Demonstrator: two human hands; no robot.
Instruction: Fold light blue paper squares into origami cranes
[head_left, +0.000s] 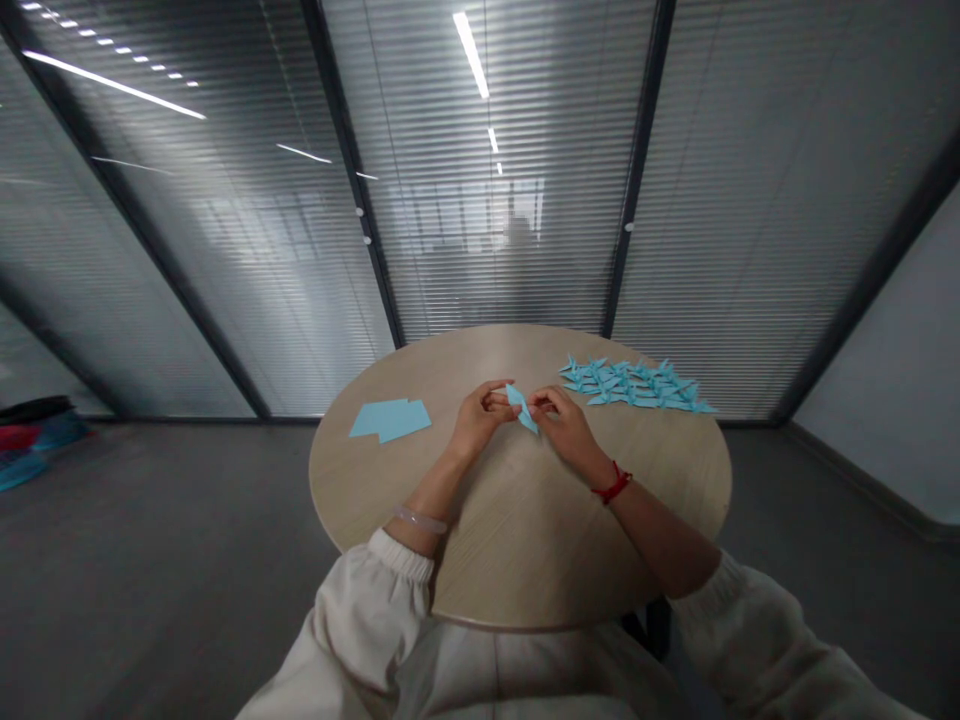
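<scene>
Between my two hands, above the middle of the round table, is a piece of folded blue paper (523, 408), narrow and pointed at its ends. My left hand (480, 415) pinches its left side with the fingertips. On the opposite side, my right hand (564, 420) has thumb and fingers closed on the paper's edge. Finer creases are too small to make out. Flat blue paper sheets (391, 418) lie overlapping to the left of my left hand. Several folded blue paper cranes (634, 384) sit in rows beyond my right hand.
The round wooden table (517, 560) has its near edge against my body. Behind it stands a glass partition with blinds (502, 270). A dark bundle with red and blue items (41, 435) rests on the floor at far left.
</scene>
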